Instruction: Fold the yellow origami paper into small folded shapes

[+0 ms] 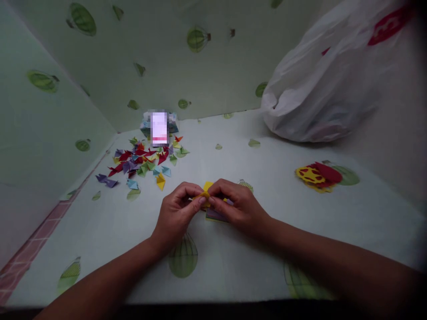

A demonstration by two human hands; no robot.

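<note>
A small yellow paper piece (207, 188) is pinched between both hands at the middle of the table. My left hand (176, 212) grips its left side with thumb and fingers closed. My right hand (235, 205) pinches its right side, fingers curled. Under my right hand lies a small stack of paper sheets (216, 216), with a purple one on top. Left of the hands and farther back lies a heap of folded paper triangles (143, 162) in red, purple, green, blue and yellow.
A small printed box (159, 126) stands behind the heap near the back wall. A large white plastic bag (333, 80) fills the back right. A red and yellow cut-paper stack (318, 176) lies on the right. The tablecloth (267, 240) shows green balloon prints.
</note>
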